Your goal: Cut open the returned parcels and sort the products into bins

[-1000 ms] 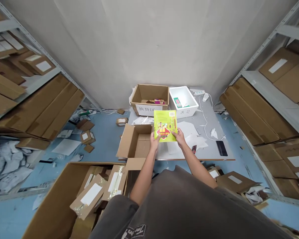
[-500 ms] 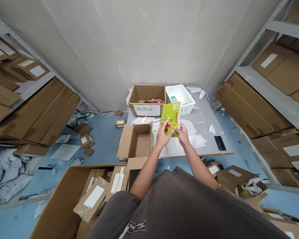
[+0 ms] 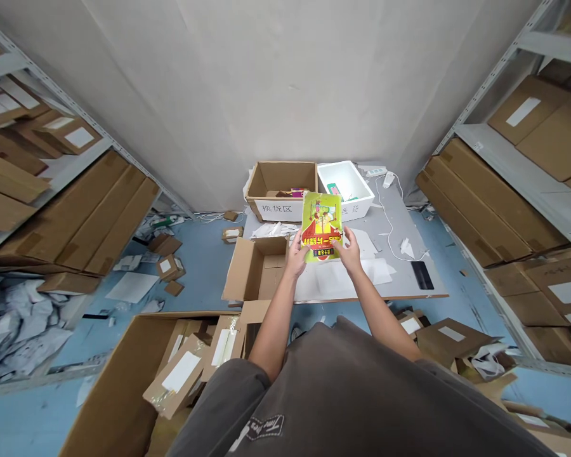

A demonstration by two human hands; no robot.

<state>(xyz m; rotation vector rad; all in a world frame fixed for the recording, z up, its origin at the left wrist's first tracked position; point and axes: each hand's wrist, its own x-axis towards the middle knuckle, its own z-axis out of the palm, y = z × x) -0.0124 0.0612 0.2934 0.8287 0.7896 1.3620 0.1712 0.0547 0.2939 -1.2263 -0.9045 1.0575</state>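
A yellow-green book [image 3: 321,222] with a red picture and large characters upside down to me is held up over the table. My left hand [image 3: 295,257] is closed on its lower left edge, thumb on the cover. On the opposite edge, my right hand [image 3: 349,251] grips it too, thumb across the lower right corner. Just left of my left hand stands an open cardboard box [image 3: 271,279], with its flaps spread. Behind the book are a labelled cardboard box [image 3: 280,208] with a few colourful items and a white bin [image 3: 356,206] holding a green-and-pink item.
White paper [image 3: 333,279] lies on the grey table [image 3: 400,231], and a black phone [image 3: 422,275] is near its right edge. A big carton [image 3: 109,381] full of parcels stands at front left. Shelves with cartons [image 3: 495,203] flank both sides.
The book has been turned over: its back with a barcode showed before, and now the illustrated cover faces me. My hands have moved apart to opposite edges of it.
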